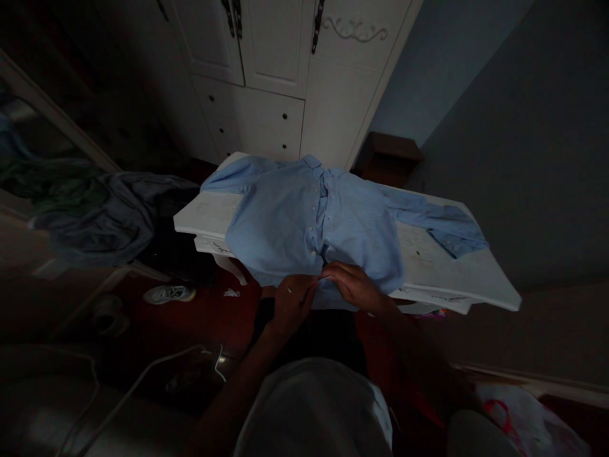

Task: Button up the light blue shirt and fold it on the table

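A light blue button-up shirt lies spread on a white table, its collar toward the far side. Its front hangs partly open, with buttons showing down one edge. At the lower end of that opening, over the near table edge, my left hand pinches the shirt's front edge. Close against it, my right hand pinches the other side of the cloth with bent fingers. The fingertips of both hands nearly meet; a button between them cannot be made out. One sleeve reaches left, the other stretches to the right end of the table.
A white wardrobe with drawers stands behind the table. Crumpled clothes hang at the left. A white shoe rests on the red floor. A pale cable runs at lower left, and a plastic bag lies at lower right.
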`<act>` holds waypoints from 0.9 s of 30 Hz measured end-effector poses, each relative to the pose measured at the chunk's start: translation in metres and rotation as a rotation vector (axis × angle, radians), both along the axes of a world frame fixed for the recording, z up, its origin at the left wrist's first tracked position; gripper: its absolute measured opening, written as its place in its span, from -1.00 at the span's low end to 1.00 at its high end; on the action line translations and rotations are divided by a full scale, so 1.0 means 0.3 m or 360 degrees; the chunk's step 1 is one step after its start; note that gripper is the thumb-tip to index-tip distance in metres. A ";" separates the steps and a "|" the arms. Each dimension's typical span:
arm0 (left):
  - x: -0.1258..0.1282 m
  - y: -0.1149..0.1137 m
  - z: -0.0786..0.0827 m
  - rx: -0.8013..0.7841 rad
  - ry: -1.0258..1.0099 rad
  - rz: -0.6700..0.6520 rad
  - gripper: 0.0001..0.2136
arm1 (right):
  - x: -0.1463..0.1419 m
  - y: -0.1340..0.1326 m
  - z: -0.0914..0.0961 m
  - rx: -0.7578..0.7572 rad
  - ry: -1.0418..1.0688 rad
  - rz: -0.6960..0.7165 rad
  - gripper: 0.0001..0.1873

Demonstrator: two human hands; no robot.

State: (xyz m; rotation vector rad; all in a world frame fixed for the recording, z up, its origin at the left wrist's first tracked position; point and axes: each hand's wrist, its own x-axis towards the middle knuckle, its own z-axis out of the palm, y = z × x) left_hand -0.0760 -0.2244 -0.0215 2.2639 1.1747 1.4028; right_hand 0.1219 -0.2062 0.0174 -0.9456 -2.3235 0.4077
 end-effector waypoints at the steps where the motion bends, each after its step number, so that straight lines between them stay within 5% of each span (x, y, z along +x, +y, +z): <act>1: 0.001 0.001 0.000 0.0003 0.0001 0.0008 -0.86 | -0.001 0.002 0.000 0.0018 -0.0025 -0.0013 -0.72; 16: 0.022 0.007 -0.015 0.0095 -0.0092 0.0101 -0.87 | -0.014 0.017 0.016 -0.0087 -0.0156 -0.0061 -0.73; 20: 0.021 0.005 -0.008 0.0080 -0.0141 0.0114 -0.92 | -0.012 -0.011 0.000 -0.0010 0.0116 -0.0197 -0.80; 24: 0.028 -0.007 -0.009 0.0069 -0.0307 0.0111 -0.94 | -0.037 -0.088 -0.014 0.0079 0.0547 -0.0571 -0.86; 27: 0.033 -0.019 -0.016 0.0036 -0.0329 0.0122 -0.94 | -0.082 -0.152 -0.029 -0.0203 0.0754 -0.0704 -0.90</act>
